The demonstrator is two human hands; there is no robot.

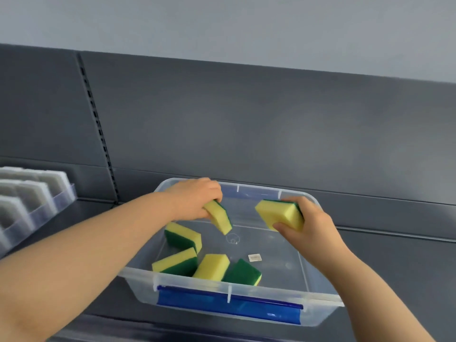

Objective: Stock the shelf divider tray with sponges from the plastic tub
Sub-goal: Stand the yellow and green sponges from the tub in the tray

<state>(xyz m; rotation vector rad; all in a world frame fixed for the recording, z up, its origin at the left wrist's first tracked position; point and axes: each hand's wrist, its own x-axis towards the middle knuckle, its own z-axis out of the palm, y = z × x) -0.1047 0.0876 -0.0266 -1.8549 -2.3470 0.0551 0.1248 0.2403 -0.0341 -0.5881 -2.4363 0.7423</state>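
A clear plastic tub [320, 302] with blue latches sits on the dark shelf in front of me. Several yellow-and-green sponges [182, 236] lie loose in its left and front part. My left hand [195, 198] hovers over the tub's back left and pinches one sponge [218, 217] that hangs tilted downward. My right hand [308, 223] grips a second sponge [278, 214] above the tub's right side, yellow face toward me. The divider tray [63, 197] is at the far left edge, its slots blurred and showing pale grey shapes.
A dark grey back panel [271, 124] rises behind the shelf, with a slotted upright [98, 129] left of the tub. A small white label [254, 257] lies on the tub floor. Dark shelf surface [399, 267] extends to the right of the tub.
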